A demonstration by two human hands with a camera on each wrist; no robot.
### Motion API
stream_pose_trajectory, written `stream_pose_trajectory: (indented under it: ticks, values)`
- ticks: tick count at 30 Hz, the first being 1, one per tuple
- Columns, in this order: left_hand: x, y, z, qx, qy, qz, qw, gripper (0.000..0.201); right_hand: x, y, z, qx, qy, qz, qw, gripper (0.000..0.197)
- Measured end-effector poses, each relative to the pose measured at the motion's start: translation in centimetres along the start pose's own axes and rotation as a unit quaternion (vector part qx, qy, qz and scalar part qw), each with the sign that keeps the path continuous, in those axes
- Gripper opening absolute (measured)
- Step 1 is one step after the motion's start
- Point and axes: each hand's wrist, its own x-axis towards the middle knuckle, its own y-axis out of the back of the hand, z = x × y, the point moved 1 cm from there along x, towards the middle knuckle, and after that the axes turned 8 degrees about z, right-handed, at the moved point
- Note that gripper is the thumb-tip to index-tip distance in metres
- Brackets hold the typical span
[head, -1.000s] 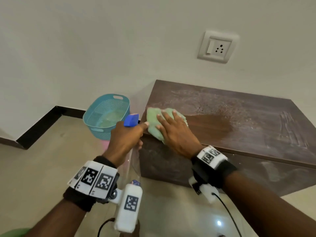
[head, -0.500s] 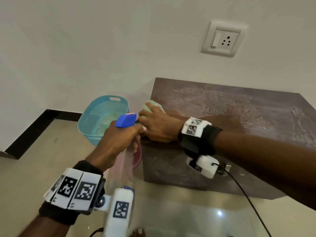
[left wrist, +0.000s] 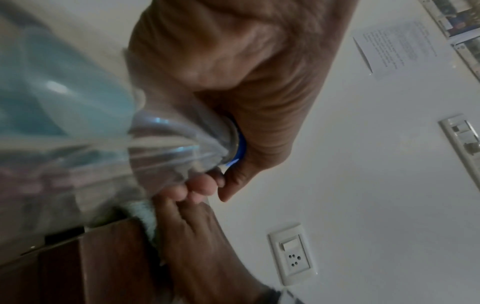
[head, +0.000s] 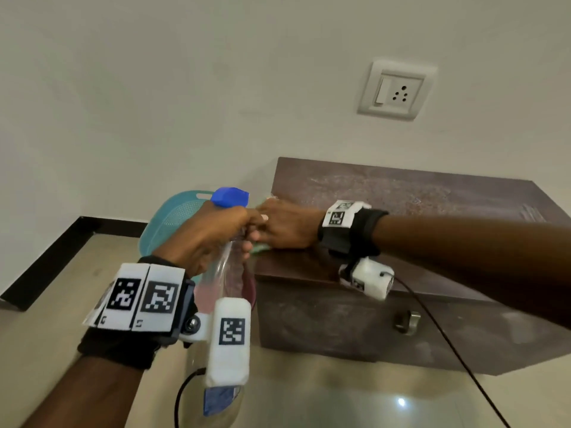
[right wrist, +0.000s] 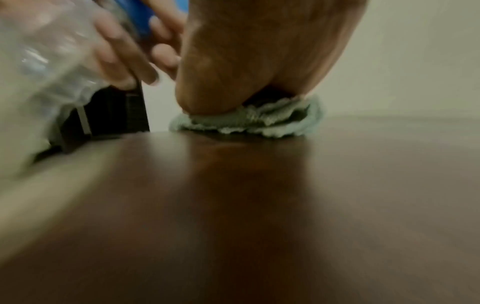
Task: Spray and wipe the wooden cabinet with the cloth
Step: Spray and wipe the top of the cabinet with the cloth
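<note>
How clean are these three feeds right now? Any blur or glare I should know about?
Head view: mostly sharp, a lamp glare spot on the floor. Left wrist view: the spray bottle is a close, out-of-focus smear. Right wrist view: soft throughout, the cloth under the right hand readable, the cabinet top blurred.

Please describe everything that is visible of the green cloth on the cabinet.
The cloth is pale green, with a soft looped, towel-like weave, bunched into thick folds. It lies flat on the dark brown top of the wooden cabinet, at its left end near the edge. The right hand rests on top of it and covers most of it, so only its edges show. In the head view just slivers show beside that hand. Nothing else visibly touches it.
</note>
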Motion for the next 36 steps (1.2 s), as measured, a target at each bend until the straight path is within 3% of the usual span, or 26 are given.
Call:
stream_pose_trajectory:
  ticks: [2,5,7,8,11,14,16,19,20,22,24,26,28,29,31,33,36]
  values:
    - [0.4,-0.1,-0.2,-0.003,0.013,-0.008,1.000,0.019,1.4,0.3,3.3,-0.004,-0.042,0.046,0.998,0.055]
    - [1.6,-0.6,0.7,0.006,0.037,-0.032,0.999,0.018,2.9,-0.7,3.5,-0.101,-0.029,-0.042,0.994,0.053]
    - [2.4,-0.9,1.3,0.010,0.049,-0.037,0.998,0.023,2.9,-2.6,4.1,-0.136,-0.021,-0.089,0.986,0.063]
    - [2.6,-1.0,1.4,0.010,0.054,-0.041,0.998,0.025,2.7,-3.0,5.0,-0.099,-0.017,-0.083,0.992,0.071]
    - [3.2,-1.7,1.6,0.011,0.068,-0.059,0.996,0.026,3.5,-1.6,9.4,0.017,-0.120,-0.006,0.993,0.065]
    - [3.3,-2.2,1.6,0.006,0.072,-0.045,0.996,0.027,4.7,-0.7,8.9,0.001,-0.183,-0.042,0.982,0.069]
    - [3.4,-2.6,1.9,0.001,0.061,-0.037,0.997,0.027,3.9,-1.6,6.5,-0.023,-0.156,-0.072,0.985,0.062]
    - [3.6,-3.3,2.0,0.000,0.062,-0.037,0.997,0.029,1.9,-2.5,5.7,-0.039,0.006,-0.012,0.999,0.045]
    - [3.7,-3.6,2.1,-0.001,0.063,-0.041,0.997,0.029,1.8,-2.0,6.4,-0.068,0.013,-0.009,0.998,0.046]
    - [3.8,-4.2,2.2,-0.006,0.062,-0.047,0.997,0.030,3.5,-1.8,9.3,-0.109,-0.045,-0.013,0.993,0.051]
    - [3.7,-4.5,2.1,-0.001,0.065,-0.052,0.996,0.032,5.4,-1.9,11.4,-0.041,-0.158,-0.028,0.986,0.059]
    - [3.7,-4.8,2.3,-0.004,0.060,-0.053,0.997,0.031,6.4,-2.0,11.8,0.023,-0.250,0.011,0.968,0.080]
    - [3.7,-4.7,2.4,-0.020,0.052,-0.049,0.997,0.029,6.0,-2.8,9.8,0.054,-0.336,0.035,0.940,0.072]
    - [3.6,-4.7,2.4,-0.024,0.048,-0.050,0.997,0.028,5.1,-3.2,8.6,0.053,-0.363,0.032,0.930,0.064]
    - [3.4,-4.8,2.6,-0.019,0.042,-0.056,0.997,0.028,2.5,-3.9,6.5,0.055,-0.332,0.014,0.942,0.067]
    - [3.2,-4.9,2.5,-0.018,0.041,-0.059,0.997,0.028,0.5,-4.1,8.4,0.054,-0.314,0.025,0.947,0.071]
    - [2.4,-5.0,2.1,-0.008,0.045,-0.070,0.996,0.028,-1.1,-3.6,13.4,0.043,-0.466,0.075,0.881,0.067]
